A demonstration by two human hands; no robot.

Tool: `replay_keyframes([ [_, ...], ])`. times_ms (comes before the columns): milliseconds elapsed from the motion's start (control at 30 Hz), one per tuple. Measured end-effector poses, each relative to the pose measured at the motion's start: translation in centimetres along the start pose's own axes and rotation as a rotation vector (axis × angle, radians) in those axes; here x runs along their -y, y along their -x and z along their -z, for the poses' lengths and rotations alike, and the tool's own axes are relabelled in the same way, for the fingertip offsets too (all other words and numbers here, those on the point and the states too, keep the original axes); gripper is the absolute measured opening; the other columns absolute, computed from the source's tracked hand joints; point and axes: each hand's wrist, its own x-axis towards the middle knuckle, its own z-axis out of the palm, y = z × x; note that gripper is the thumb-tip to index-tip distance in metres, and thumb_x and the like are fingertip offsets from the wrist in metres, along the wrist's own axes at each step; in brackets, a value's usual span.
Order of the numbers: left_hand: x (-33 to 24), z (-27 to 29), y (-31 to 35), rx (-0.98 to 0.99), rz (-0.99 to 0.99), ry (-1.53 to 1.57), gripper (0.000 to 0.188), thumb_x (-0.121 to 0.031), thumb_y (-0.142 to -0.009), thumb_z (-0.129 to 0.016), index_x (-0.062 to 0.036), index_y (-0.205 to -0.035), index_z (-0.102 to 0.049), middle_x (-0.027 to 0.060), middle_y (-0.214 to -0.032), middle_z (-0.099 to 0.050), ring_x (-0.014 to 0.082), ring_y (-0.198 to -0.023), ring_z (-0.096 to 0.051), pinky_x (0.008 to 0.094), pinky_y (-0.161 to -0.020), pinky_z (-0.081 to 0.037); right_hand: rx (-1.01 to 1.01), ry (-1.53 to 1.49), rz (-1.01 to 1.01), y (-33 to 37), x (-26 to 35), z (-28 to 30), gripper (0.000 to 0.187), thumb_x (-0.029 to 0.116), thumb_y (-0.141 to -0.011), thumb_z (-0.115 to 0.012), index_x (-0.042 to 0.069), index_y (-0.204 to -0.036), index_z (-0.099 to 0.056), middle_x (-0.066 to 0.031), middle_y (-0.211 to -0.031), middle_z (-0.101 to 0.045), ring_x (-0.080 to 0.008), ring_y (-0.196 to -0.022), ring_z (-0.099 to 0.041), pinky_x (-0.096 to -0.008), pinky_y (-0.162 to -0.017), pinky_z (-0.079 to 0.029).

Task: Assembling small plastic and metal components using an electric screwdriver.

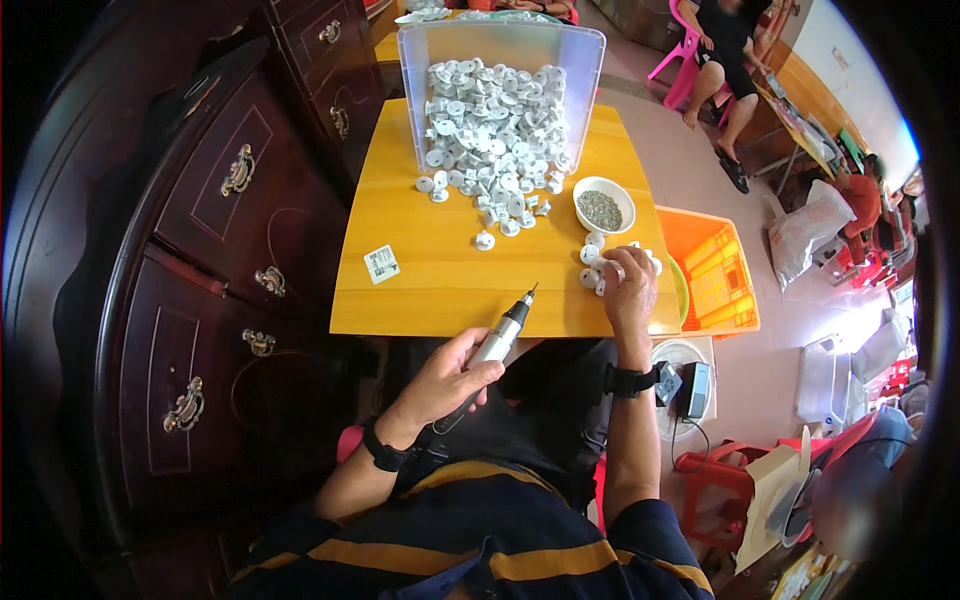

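Observation:
My left hand [455, 378] is wrapped round a grey and black electric screwdriver [497, 341], its thin bit pointing up and away over the table's near edge. At the table's right edge my right hand [630, 288] curls its fingers down onto a white plastic part among a small group of white plastic parts [588, 254]. Whether it has one or more between the fingertips is partly hidden. Just beyond that hand stands a white bowl [580, 207] of small metal screws [601, 210]. A clear plastic bin [590, 75] tipped on its side spills many more round white parts [485, 125] onto the table.
A paper label [381, 264] lies on the yellow table [420, 300]. An orange crate [740, 285] and a greenish bowl rim [681, 290] stand by its right edge. Dark wooden drawers [215, 260] line the left. A seated person [725, 60] is at the far right.

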Motion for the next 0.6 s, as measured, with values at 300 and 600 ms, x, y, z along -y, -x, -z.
replay_keyframes([
  [300,1.2,0.5,0.3,0.008,-0.051,-0.052,0.046,-0.025,-0.095,-0.064,0.0001,-0.130,-0.047,0.0026,-0.093,-0.058,0.0063,-0.066,-0.057,0.0199,-0.059,-0.049,0.017,0.098,0.023,-4.8,-0.2,1.0,0.018,0.010,-0.080,-0.069,0.007,-0.098,-0.070,-0.0143,-0.106,-0.066,-0.0353,-0.100,-0.062,-0.0427,-0.087,-0.049],
  [600,1.9,0.8,0.1,-0.047,-0.055,-0.039,0.046,-0.020,-0.092,-0.065,0.0019,-0.129,-0.048,0.0039,-0.090,-0.058,0.0065,-0.061,-0.055,0.0224,-0.052,-0.047,0.448,0.418,0.079,-13.0,-2.8,-2.8,0.016,0.016,-0.078,-0.068,0.008,-0.090,-0.073,-0.0161,-0.086,-0.071,-0.0344,-0.080,-0.069,-0.0424,-0.076,-0.055],
])
